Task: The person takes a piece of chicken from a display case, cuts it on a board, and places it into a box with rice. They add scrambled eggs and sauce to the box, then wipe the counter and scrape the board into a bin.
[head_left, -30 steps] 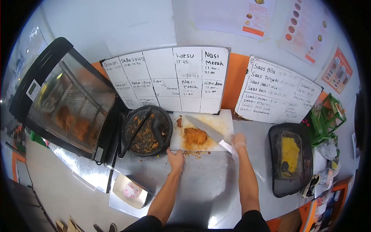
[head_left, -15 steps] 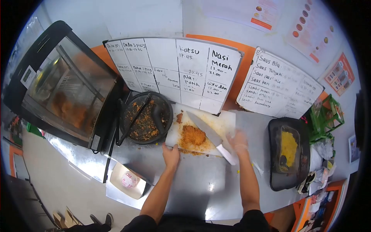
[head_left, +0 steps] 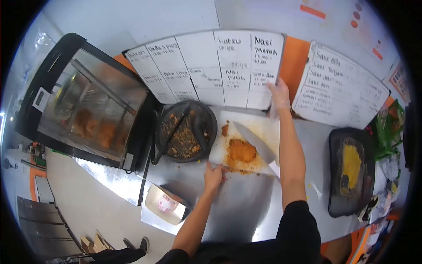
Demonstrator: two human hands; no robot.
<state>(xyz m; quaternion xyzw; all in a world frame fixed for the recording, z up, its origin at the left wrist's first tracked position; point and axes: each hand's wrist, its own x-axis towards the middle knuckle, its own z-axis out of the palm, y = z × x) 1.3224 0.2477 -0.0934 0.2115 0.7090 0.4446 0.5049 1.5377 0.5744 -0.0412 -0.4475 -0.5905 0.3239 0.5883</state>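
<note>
My left hand (head_left: pixel 214 177) is closed at the near left corner of the white cutting board (head_left: pixel 223 152). My right hand (head_left: pixel 279 94) grips the lower right edge of the large handwritten whiteboard (head_left: pixel 206 66), its fingertips against the frame. On the cutting board lie a flat breaded orange-brown cutlet (head_left: pixel 241 151), a small brown scrap (head_left: pixel 225 130) and crumbs. A knife (head_left: pixel 255 141) rests diagonally beside the cutlet, its white handle partly behind my right forearm. Left of the board stands a dark round mortar (head_left: pixel 184 149) with crumbs, a pestle and tongs in it.
A glass warming cabinet (head_left: pixel 92 105) with fried pieces stands at left. On the steel counter (head_left: pixel 246 207) are a paper tray (head_left: pixel 154 200) with a wrapped ball and a black tray (head_left: pixel 336 176) holding yellow food. A smaller whiteboard (head_left: pixel 338 83) leans behind. A person's shoes (head_left: pixel 144 245) show below.
My right hand has moved from beside the knife handle up to the large whiteboard's edge. That whiteboard's lower right corner has shifted back from the cutting board. The view has shifted.
</note>
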